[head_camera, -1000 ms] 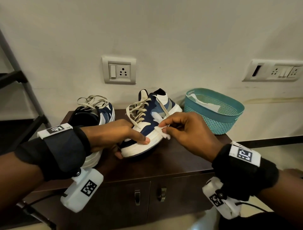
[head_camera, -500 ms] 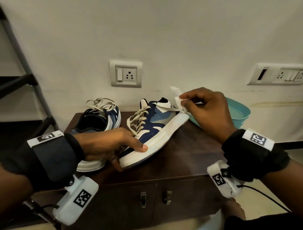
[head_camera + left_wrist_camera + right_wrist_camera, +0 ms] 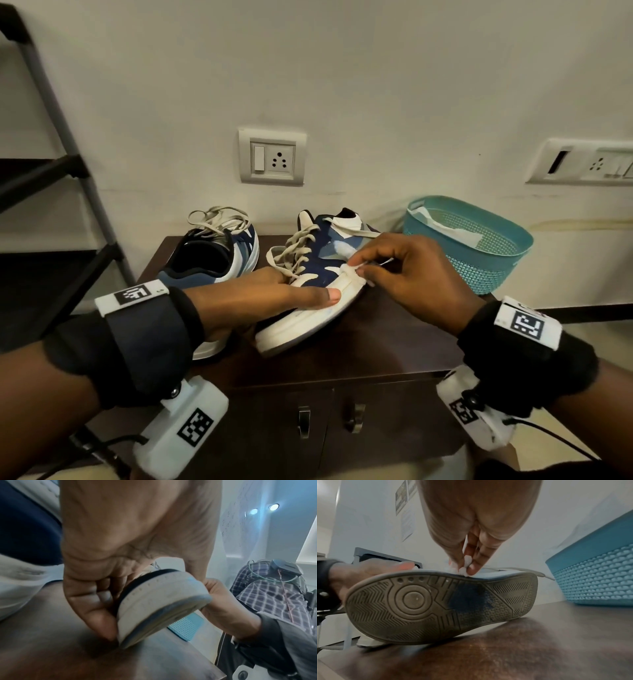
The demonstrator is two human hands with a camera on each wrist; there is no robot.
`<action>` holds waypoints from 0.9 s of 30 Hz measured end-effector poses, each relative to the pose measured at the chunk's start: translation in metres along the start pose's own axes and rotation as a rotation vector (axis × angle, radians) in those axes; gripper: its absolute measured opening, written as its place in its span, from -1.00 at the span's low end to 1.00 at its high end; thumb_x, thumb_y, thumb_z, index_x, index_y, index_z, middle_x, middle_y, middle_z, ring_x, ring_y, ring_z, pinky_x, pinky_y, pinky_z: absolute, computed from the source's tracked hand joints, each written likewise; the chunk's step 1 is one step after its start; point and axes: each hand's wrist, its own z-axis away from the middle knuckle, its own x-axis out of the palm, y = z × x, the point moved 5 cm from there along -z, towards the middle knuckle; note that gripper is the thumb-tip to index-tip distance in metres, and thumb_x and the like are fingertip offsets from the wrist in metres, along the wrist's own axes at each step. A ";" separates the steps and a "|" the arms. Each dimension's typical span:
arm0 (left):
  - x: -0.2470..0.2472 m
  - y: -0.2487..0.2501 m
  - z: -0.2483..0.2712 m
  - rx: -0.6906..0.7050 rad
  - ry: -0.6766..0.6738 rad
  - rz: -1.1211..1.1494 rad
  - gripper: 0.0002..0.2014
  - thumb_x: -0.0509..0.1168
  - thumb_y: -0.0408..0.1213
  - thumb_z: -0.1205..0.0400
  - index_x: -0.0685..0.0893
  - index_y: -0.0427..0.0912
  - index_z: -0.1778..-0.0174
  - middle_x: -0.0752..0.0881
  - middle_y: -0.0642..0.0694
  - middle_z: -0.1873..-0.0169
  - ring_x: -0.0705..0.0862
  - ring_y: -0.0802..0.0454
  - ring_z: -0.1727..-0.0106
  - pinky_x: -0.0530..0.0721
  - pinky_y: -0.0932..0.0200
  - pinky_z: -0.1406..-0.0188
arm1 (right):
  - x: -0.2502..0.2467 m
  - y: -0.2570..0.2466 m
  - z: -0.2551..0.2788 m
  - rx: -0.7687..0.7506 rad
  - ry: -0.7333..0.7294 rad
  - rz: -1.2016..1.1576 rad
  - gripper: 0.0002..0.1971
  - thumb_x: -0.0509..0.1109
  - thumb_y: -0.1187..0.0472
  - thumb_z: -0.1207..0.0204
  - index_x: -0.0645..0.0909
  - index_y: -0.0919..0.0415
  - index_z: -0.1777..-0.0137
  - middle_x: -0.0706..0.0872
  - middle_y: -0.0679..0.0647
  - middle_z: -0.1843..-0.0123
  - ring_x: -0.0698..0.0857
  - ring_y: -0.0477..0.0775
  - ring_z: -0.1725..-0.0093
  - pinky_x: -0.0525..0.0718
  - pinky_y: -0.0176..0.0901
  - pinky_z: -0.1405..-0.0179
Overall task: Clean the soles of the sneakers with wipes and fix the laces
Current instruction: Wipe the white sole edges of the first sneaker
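As fingers (image 3: 474, 566) pinch crumpled wipe (image 3: 467, 559), grooved, seemingly rubber sole (image 3: 436, 605)

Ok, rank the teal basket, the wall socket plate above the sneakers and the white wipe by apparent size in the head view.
1. Teal perforated plastic basket, largest.
2. Grey wall socket plate.
3. White crumpled wipe, smallest; the right hand pinching it hides part.

Black wrist wraps (image 3: 144, 342) w/ white marker tags, white cam units (image 3: 181, 435) below, plaid shirt (image 3: 267, 588).
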 end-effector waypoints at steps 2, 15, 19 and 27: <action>-0.002 0.000 0.002 -0.030 0.022 -0.025 -0.47 0.58 0.31 -0.35 0.81 0.01 -0.06 0.89 0.09 0.07 0.85 0.10 0.01 0.82 0.10 -0.13 | -0.002 0.013 -0.005 0.008 0.061 0.094 -0.82 0.54 0.29 -0.51 0.86 0.00 0.01 0.81 -0.19 0.04 0.75 -0.19 0.05 0.66 -0.33 0.01; -0.005 -0.002 -0.001 -0.015 0.050 -0.071 -0.60 0.50 0.24 -0.41 0.77 -0.04 0.15 0.82 0.14 0.34 0.79 0.21 0.30 0.65 0.27 0.34 | 0.000 0.014 -0.006 0.113 0.078 0.132 -0.82 0.51 0.25 -0.51 0.85 -0.02 0.00 0.83 -0.18 0.07 0.75 -0.23 0.09 0.62 -0.48 0.02; -0.005 -0.004 -0.001 -0.012 0.049 -0.073 -0.50 0.58 0.34 -0.32 0.81 -0.01 0.10 0.85 0.06 0.18 0.82 0.07 0.14 0.68 0.13 0.16 | -0.011 0.034 -0.020 0.119 0.154 0.250 -0.84 0.49 0.24 -0.53 0.86 0.02 -0.02 0.83 -0.08 0.03 0.73 -0.11 0.08 0.52 -0.45 0.10; -0.004 -0.001 0.001 -0.001 0.069 -0.111 -0.60 0.52 0.31 -0.39 0.78 0.05 0.19 0.81 0.20 0.34 0.78 0.17 0.26 0.69 0.01 0.12 | -0.051 0.019 -0.025 0.011 0.571 0.126 -0.85 0.45 0.32 -0.55 0.84 0.13 0.00 0.79 0.03 0.05 0.73 -0.09 0.10 0.69 -0.28 0.05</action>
